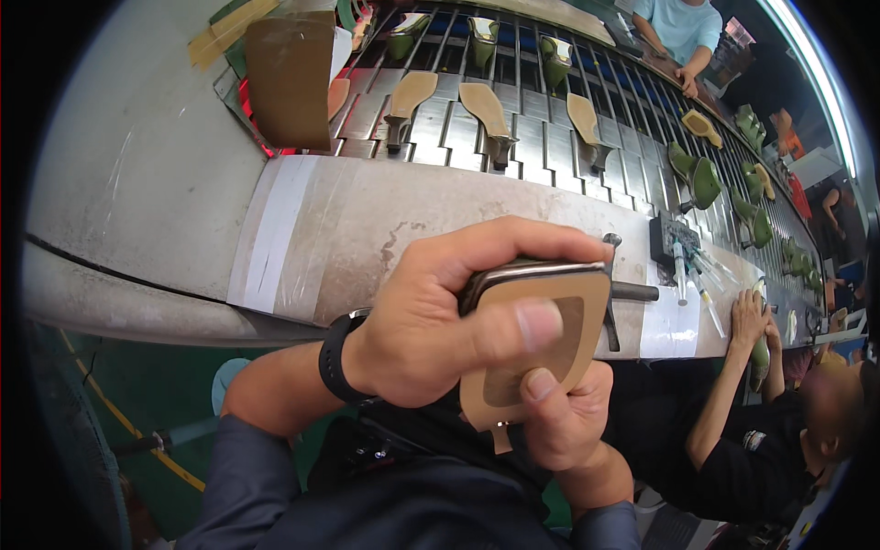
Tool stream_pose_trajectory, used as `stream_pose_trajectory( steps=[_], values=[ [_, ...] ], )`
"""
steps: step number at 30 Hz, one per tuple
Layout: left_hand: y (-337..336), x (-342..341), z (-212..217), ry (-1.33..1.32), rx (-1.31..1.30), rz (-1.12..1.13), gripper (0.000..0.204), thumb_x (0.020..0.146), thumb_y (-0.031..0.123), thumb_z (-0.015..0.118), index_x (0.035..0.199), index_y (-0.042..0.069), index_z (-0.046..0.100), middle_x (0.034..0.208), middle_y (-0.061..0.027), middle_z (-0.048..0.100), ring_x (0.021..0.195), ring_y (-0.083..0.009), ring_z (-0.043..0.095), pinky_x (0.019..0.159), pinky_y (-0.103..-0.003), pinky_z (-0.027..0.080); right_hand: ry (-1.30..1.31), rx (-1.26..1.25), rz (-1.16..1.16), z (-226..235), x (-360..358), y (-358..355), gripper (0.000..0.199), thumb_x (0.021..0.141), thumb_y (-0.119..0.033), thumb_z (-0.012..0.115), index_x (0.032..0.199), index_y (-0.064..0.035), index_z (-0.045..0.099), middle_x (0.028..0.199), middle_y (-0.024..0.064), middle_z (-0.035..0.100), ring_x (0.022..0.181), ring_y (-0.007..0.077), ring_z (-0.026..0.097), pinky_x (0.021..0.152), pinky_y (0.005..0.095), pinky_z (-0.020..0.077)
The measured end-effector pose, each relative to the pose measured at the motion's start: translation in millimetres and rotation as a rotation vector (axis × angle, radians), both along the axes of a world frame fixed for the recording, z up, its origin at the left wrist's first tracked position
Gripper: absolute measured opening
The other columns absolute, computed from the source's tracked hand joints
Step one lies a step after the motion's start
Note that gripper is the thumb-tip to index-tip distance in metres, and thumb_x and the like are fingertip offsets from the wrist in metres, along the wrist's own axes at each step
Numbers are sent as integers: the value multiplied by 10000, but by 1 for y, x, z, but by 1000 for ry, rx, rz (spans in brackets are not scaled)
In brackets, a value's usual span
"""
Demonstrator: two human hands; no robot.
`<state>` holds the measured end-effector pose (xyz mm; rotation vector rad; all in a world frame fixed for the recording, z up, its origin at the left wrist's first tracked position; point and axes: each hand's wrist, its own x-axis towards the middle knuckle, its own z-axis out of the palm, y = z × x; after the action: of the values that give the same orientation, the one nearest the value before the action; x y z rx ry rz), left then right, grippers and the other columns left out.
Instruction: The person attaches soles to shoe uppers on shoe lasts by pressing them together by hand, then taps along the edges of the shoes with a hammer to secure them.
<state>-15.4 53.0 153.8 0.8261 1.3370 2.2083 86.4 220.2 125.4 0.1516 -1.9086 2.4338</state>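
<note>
I hold my left hand at the near edge of the bench, gripping, its fingers bent forward and its thumb stretched to the right. My right hand grips lower, nearer my body, thumb angled up and left. Left forearm slants inward; right forearm rises.

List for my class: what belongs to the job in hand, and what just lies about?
Job in hand:
tan sole-shaped piece, in left hand and right hand
probably similar tan dark-heeled pieces on silver slatted conveyor

Apparently lying about:
dark metal hammer
slender clear syringes by black box
</note>
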Motion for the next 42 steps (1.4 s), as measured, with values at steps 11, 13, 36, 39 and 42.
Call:
stream_pose_trajectory(
  steps=[11, 13, 36, 39, 42],
  values=[
    [12, -6, -6, 52, 122, -70, 646, 980, 233, 720, 1508, -30, 459, 1285, -108, 644, 1184, -161, 626, 1040, -328, 513, -26, -97, 53, -7, -5, 17, 345, 1093, -199, 599, 1240, 94, 704, 1167, 169, 765, 1049, 210, 725, 904, 336, 584],
    [11, -5, -5, -13, 134, -92, 593, 1038, 257, 671, 1511, -38, 469, 1280, -111, 658, 1182, -158, 630, 1038, -321, 513, -41, -103, 27, -5, -4, 16, 346, 1092, -197, 600, 1245, 96, 701, 1167, 167, 766, 1045, 210, 726, 902, 336, 584],
    [9, -68, -25, 379, -28, -92, 703, 1058, 268, 668, 1617, -34, 368, 1556, -158, 530, 1411, -214, 537, 1173, -359, 434, -111, 65, -55, 12, -49, 32, 497, 1115, -356, 521, 1228, 119, 616, 864, 200, 748, 619, 259, 754, 517, 312, 636],
    [0, -50, -17, 275, 1, -63, 727, 1023, 309, 710, 1578, -58, 418, 1541, -199, 549, 1413, -254, 548, 1182, -398, 432, -49, 98, -15, 13, -36, 25, 426, 1132, -282, 501, 1182, 113, 651, 913, 168, 765, 684, 208, 738, 603, 290, 600],
    [-11, -34, -21, 275, 53, 74, 671, 1044, 426, 667, 1441, -102, 555, 1455, -305, 604, 1359, -337, 607, 1163, -452, 464, 89, 63, -192, 3, -21, 3, 432, 1130, -291, 506, 1139, 109, 671, 853, 135, 758, 649, 187, 708, 583, 289, 556]
  ],
)
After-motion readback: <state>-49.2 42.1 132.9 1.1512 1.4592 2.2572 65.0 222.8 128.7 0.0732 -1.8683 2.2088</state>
